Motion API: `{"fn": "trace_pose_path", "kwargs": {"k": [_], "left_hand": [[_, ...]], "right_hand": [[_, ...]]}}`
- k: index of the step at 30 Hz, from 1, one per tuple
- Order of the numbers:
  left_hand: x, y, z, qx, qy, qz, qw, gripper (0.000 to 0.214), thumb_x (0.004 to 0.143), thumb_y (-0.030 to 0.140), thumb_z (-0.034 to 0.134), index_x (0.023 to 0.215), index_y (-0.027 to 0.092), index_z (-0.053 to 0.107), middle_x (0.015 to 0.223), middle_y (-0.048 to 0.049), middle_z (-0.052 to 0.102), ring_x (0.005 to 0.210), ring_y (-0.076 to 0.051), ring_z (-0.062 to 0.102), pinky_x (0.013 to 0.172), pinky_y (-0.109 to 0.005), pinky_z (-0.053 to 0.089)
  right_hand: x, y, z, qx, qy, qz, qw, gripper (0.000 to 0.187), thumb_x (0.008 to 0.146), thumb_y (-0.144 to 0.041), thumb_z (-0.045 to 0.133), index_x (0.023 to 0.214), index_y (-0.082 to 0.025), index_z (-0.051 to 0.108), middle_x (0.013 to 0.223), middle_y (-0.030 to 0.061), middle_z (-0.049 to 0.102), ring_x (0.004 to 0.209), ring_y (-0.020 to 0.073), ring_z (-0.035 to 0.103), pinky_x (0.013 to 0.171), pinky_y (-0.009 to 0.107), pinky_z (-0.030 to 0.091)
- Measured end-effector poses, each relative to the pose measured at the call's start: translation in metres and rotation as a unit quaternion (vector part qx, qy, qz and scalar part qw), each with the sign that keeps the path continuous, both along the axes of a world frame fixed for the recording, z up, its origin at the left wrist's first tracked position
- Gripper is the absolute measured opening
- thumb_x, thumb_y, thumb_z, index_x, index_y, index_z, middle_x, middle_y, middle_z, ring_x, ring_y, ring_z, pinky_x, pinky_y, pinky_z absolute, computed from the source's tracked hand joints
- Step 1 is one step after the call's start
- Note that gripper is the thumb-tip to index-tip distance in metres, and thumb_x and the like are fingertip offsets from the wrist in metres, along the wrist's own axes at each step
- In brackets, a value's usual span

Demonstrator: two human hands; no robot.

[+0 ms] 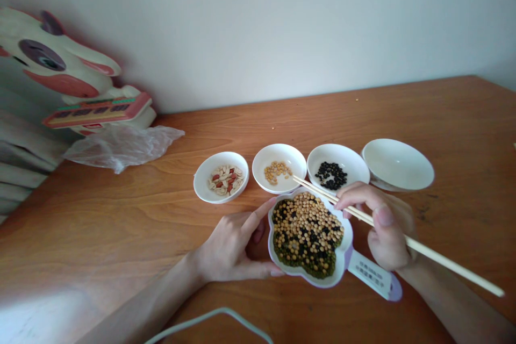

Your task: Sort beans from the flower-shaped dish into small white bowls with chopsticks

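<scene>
A pair of wooden chopsticks (439, 256) lies in my right hand (385, 226), which is closed around them. Their tips are at the right inner side of a white bowl (278, 151) with some yellow soybeans (276, 171). My left hand (236, 247) grips the left rim of a scalloped pan (347, 250) with a labelled handle. Soybeans, black beans and small green beans (308, 231) fill the pan. To the left stands a bowl (201, 191) of peanuts (226, 180); to the right, a bowl (358, 164) of black beans (331, 175).
A white bowl (399, 164) with nothing visible inside stands at the far right of the row. At the back left are a cow-shaped toy (80, 75) with a keyboard and a clear plastic bag (124, 145). A pale cable (217, 312) curves along the front. Behind the table (121, 215) rises a wall.
</scene>
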State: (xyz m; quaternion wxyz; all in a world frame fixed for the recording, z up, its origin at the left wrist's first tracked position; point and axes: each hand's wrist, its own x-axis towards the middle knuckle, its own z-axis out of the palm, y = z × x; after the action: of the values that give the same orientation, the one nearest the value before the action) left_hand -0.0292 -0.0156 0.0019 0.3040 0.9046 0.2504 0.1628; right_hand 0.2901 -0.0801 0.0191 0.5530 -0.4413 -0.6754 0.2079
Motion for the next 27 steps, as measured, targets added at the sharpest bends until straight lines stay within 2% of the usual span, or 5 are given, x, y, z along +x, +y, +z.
{"fn": "trace_pose_path", "kwargs": {"k": [5, 11, 14, 22, 27], "left_hand": [[0.000, 0.001, 0.000, 0.007, 0.000, 0.003, 1.000, 0.114, 0.093, 0.077, 0.071, 0.175, 0.024, 0.013, 0.088, 0.0019, 0.070, 0.071, -0.018, 0.068, 0.062, -0.029, 0.050], [-0.001, 0.000, 0.000, -0.004, 0.007, 0.002, 1.000, 0.116, 0.092, 0.076, 0.073, 0.176, 0.026, 0.012, 0.092, 0.0006, 0.071, 0.074, -0.019, 0.069, 0.063, -0.028, 0.049], [-0.002, 0.000, 0.000, -0.018, 0.004, 0.000, 1.000, 0.117, 0.091, 0.074, 0.075, 0.176, 0.026, 0.012, 0.092, 0.0010, 0.071, 0.074, -0.019, 0.069, 0.064, -0.028, 0.049], [-0.003, 0.000, -0.002, -0.045, 0.007, 0.005, 0.999, 0.117, 0.088, 0.070, 0.081, 0.176, 0.029, 0.014, 0.094, 0.0008, 0.070, 0.075, -0.019, 0.069, 0.066, -0.029, 0.050], [-0.003, 0.000, -0.003, -0.039, 0.008, 0.003, 0.999, 0.118, 0.089, 0.070, 0.080, 0.175, 0.029, 0.012, 0.094, 0.0008, 0.071, 0.075, -0.019, 0.070, 0.067, -0.029, 0.050]], "right_hand": [[0.008, -0.002, 0.022, 0.041, -0.020, -0.018, 0.999, 0.066, 0.114, -0.058, 0.025, 0.085, -0.024, 0.073, 0.078, 0.0035, 0.074, 0.069, 0.0209, 0.071, 0.062, 0.038, 0.050], [0.023, -0.007, 0.043, 0.072, -0.158, 0.051, 0.984, 0.072, 0.112, -0.070, 0.020, 0.081, -0.025, 0.067, 0.069, 0.0035, 0.070, 0.059, 0.0185, 0.064, 0.055, 0.037, 0.045], [0.028, -0.006, 0.043, 0.055, -0.199, 0.062, 0.977, 0.072, 0.111, -0.072, 0.017, 0.082, -0.025, 0.064, 0.070, 0.0037, 0.069, 0.059, 0.0186, 0.062, 0.054, 0.038, 0.043], [0.018, -0.006, 0.031, 0.013, -0.142, 0.090, 0.986, 0.078, 0.106, -0.081, 0.017, 0.084, -0.024, 0.066, 0.073, 0.0014, 0.070, 0.061, 0.0179, 0.063, 0.058, 0.036, 0.041], [0.015, -0.003, 0.029, 0.021, -0.196, 0.082, 0.977, 0.075, 0.111, -0.073, 0.018, 0.085, -0.021, 0.066, 0.074, 0.0021, 0.071, 0.061, 0.0167, 0.063, 0.058, 0.034, 0.040]]}}
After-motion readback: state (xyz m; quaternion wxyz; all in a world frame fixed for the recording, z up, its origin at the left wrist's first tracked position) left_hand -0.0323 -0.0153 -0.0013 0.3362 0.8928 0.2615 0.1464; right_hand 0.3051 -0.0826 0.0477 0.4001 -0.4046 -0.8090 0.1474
